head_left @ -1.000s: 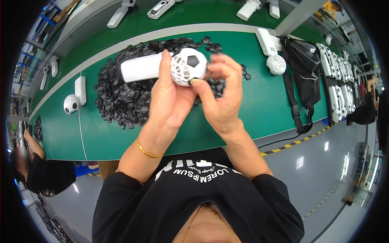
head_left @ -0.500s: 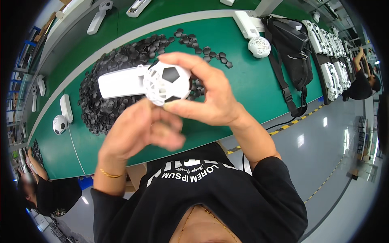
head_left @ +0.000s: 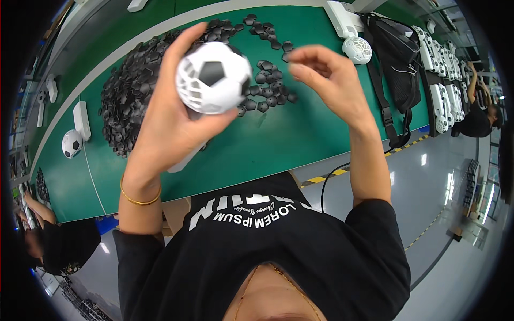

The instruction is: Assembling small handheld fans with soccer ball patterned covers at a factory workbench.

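My left hand point(head_left: 171, 117) is wrapped round a white device with a football-shaped head point(head_left: 227, 85), raised above the green table. Black pentagons sit on the head, and open slots show on its left side. Part of its white handle emerges below my palm; the rest is hidden. To the right, my right hand point(head_left: 337, 83) hovers by a scatter of small black pentagon pieces point(head_left: 270, 75). Its thumb and forefinger are drawn together and the other fingers curl in. Whether a piece sits between the fingertips cannot be made out.
A large heap of black pentagon pieces point(head_left: 128, 91) covers the table's left middle. Similar devices lie at far left point(head_left: 72, 143) and back right point(head_left: 357, 50). A black bag point(head_left: 393, 64) rests at right, beside racks of white devices point(head_left: 441, 99). Other people work at both sides.
The device has passed from my right hand to my left and turned, its handle now pointing toward me. My right hand has moved away rightward to the scattered black pieces.
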Demonstrator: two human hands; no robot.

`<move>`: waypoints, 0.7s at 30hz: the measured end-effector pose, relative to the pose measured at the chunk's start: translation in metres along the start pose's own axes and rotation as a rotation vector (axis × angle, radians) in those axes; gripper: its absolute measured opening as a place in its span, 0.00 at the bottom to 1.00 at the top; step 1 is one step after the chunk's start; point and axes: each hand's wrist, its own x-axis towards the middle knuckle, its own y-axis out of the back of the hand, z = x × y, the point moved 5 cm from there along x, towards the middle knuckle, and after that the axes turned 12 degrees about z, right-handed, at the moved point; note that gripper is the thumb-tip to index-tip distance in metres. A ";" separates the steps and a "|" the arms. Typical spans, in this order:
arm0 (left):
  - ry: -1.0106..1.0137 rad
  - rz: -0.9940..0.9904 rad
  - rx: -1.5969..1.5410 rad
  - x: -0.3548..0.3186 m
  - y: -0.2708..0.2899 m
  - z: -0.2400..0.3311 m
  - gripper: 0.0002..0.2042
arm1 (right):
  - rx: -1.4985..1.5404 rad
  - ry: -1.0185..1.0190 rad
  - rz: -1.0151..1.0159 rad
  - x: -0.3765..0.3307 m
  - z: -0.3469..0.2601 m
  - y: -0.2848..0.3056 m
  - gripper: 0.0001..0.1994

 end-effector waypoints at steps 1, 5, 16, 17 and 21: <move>-0.001 0.063 0.013 0.001 0.003 0.001 0.43 | -0.002 0.000 0.003 -0.007 0.010 0.006 0.14; 0.042 0.115 0.030 0.004 0.009 -0.008 0.42 | -0.362 -0.029 0.048 -0.028 0.030 0.010 0.09; 0.128 0.093 -0.116 0.011 -0.008 -0.028 0.44 | -0.357 -0.162 -0.017 -0.026 0.023 -0.007 0.06; 0.118 0.091 -0.134 0.012 -0.011 -0.035 0.43 | -0.159 -0.143 0.011 -0.027 0.011 -0.009 0.06; 0.148 0.065 -0.131 0.013 -0.017 -0.041 0.45 | 0.271 -0.021 0.075 -0.020 -0.028 -0.028 0.06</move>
